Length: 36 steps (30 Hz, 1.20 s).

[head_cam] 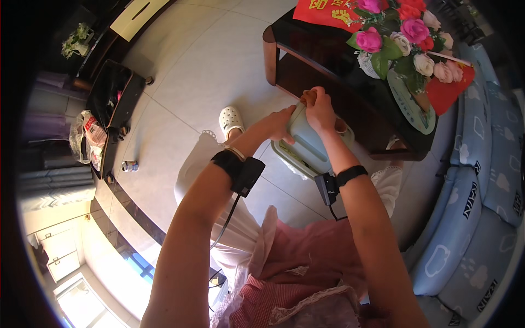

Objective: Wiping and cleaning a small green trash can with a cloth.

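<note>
A pale green plastic bin with a lid (305, 137) stands on the tiled floor in front of me, beside the dark coffee table. My left hand (283, 123) rests on the bin's left side, thumb and fingers apart. At the bin's far end, my right hand (320, 108) has its fingers closed around a brown part (308, 97), which looks like a handle. A second brown piece (340, 125) shows at the right side. White plastic film (293, 167) sticks out below the rim. Black devices with cables are strapped to both wrists.
The dark coffee table (324, 67) bears artificial roses (414, 30) and a hand fan (410, 100). A blue sofa (451, 229) runs along the right. On the left are a drinks can (130, 166), a low wheeled cart (117, 94) and a plastic bag (94, 131).
</note>
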Each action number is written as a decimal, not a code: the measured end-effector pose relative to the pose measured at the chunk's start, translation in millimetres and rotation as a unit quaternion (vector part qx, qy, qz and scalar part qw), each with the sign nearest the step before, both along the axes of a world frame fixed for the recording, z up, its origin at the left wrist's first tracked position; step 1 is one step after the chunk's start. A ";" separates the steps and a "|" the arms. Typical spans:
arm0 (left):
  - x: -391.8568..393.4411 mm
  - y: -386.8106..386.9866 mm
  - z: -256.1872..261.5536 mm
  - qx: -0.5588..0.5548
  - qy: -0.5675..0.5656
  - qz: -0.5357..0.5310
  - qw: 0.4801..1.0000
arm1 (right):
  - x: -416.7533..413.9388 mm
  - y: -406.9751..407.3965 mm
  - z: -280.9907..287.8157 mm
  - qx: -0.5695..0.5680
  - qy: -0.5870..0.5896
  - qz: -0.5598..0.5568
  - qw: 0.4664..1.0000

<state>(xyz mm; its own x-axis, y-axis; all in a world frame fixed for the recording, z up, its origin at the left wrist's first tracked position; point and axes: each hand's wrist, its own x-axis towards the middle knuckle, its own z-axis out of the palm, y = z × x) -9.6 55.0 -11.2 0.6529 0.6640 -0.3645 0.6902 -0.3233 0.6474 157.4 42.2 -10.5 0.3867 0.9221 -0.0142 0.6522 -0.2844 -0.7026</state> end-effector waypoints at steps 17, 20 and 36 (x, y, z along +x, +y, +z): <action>6.7 6.3 -20.8 0.042 -0.039 0.004 0.998 | 79.9 -114.5 35.2 0.104 -0.131 0.361 0.917; 17.7 7.5 -14.9 0.042 -0.042 -0.003 0.998 | 96.9 -139.7 34.1 0.104 -0.128 0.341 0.925; 41.5 6.1 -1.3 0.095 0.055 -0.041 0.993 | 141.3 -222.4 75.1 -0.038 0.036 0.274 0.960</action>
<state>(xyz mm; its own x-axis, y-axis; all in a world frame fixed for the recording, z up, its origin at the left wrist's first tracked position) 31.9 61.1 -12.5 0.6710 0.6735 -0.3102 0.7196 -0.4907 0.4912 298.7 -180.3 64.6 -0.1605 0.9822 -0.0976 0.6697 0.0357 -0.7418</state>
